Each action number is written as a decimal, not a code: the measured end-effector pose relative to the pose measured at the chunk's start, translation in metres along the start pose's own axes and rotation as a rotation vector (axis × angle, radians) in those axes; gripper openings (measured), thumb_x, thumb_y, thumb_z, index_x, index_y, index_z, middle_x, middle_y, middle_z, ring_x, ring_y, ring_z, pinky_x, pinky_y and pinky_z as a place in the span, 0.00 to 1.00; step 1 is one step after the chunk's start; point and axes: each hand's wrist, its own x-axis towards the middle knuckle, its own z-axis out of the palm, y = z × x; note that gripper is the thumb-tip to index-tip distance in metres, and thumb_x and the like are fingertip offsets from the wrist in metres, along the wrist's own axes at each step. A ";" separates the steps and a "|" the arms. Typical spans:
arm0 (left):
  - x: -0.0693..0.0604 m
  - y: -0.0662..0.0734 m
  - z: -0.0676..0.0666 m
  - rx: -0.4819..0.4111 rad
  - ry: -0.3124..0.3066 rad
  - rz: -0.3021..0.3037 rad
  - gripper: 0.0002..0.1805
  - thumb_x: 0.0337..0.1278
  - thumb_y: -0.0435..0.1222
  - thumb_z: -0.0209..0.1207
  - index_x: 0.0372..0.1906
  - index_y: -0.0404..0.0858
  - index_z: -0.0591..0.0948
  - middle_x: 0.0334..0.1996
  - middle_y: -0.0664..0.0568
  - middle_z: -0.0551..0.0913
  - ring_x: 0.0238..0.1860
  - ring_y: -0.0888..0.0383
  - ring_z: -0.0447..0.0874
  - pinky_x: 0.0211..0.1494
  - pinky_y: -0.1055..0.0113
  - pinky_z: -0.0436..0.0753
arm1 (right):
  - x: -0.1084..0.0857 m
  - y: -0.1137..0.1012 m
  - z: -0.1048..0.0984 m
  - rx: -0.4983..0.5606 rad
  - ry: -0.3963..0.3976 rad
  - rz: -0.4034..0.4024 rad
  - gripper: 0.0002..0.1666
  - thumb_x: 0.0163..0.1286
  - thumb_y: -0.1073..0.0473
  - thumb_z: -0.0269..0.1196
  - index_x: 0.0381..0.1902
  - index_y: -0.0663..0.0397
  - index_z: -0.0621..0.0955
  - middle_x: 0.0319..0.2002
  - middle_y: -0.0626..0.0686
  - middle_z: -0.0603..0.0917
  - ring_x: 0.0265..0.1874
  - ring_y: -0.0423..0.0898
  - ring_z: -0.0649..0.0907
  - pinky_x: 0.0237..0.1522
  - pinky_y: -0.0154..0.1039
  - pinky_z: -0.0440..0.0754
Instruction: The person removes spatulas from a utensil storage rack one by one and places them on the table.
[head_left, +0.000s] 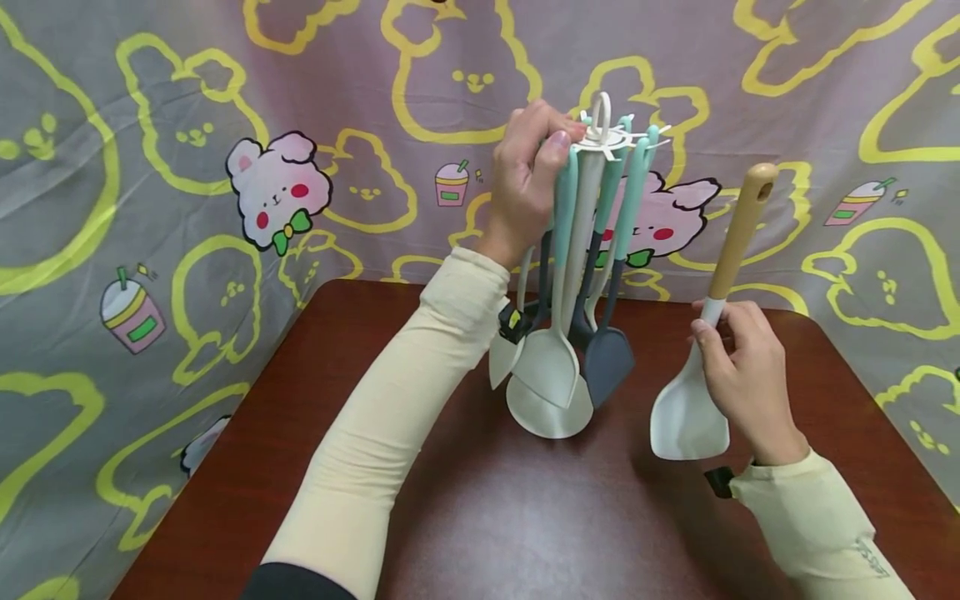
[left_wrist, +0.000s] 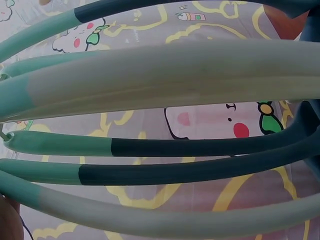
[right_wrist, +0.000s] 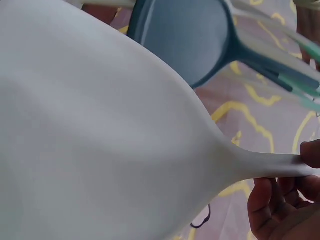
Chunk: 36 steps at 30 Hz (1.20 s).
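The right grip (head_left: 746, 375) pinches the white spatula (head_left: 686, 423) by its neck, blade down, between the rack (head_left: 587, 204) and the right edge of the desk (head_left: 487, 517). With the wooden handle (head_left: 738, 233) above the fingers, it could twist. The left grip (head_left: 528, 171) holds the rack's top towards the far edge; a sideways pull might tip the round base (head_left: 553, 423).

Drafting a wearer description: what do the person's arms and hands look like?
Left hand and right hand are ungloved. Left sleeve, with dark cloth above it, and right sleeve, bearing dark markings, are cream; small black devices sit at both wrists.
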 end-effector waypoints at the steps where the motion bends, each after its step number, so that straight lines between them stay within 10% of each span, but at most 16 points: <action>1: 0.000 0.000 0.000 0.004 0.002 0.000 0.20 0.60 0.39 0.42 0.32 0.28 0.80 0.32 0.39 0.82 0.40 0.48 0.75 0.52 0.74 0.69 | 0.001 0.002 -0.001 -0.010 -0.005 0.010 0.11 0.69 0.65 0.60 0.48 0.63 0.83 0.38 0.54 0.78 0.33 0.20 0.72 0.35 0.14 0.66; 17: -0.002 -0.001 -0.001 -0.004 0.017 0.025 0.20 0.61 0.39 0.42 0.32 0.27 0.79 0.32 0.38 0.82 0.39 0.47 0.75 0.52 0.72 0.70 | 0.010 0.043 -0.014 -0.171 -0.142 0.130 0.15 0.74 0.58 0.56 0.38 0.67 0.81 0.38 0.60 0.76 0.30 0.21 0.64 0.31 0.26 0.65; 27: -0.004 -0.002 0.000 0.001 0.024 0.034 0.20 0.62 0.37 0.41 0.33 0.28 0.80 0.31 0.38 0.81 0.39 0.47 0.75 0.53 0.71 0.69 | 0.012 0.079 -0.016 -0.256 -0.286 0.157 0.14 0.73 0.60 0.56 0.40 0.70 0.80 0.38 0.66 0.76 0.33 0.54 0.72 0.32 0.39 0.65; 36: -0.002 -0.001 0.002 -0.005 0.038 0.037 0.19 0.63 0.36 0.42 0.32 0.27 0.80 0.31 0.38 0.82 0.39 0.46 0.75 0.52 0.71 0.70 | 0.011 0.107 -0.024 -0.304 -0.321 0.184 0.15 0.72 0.60 0.55 0.37 0.71 0.79 0.34 0.67 0.75 0.32 0.58 0.73 0.30 0.43 0.65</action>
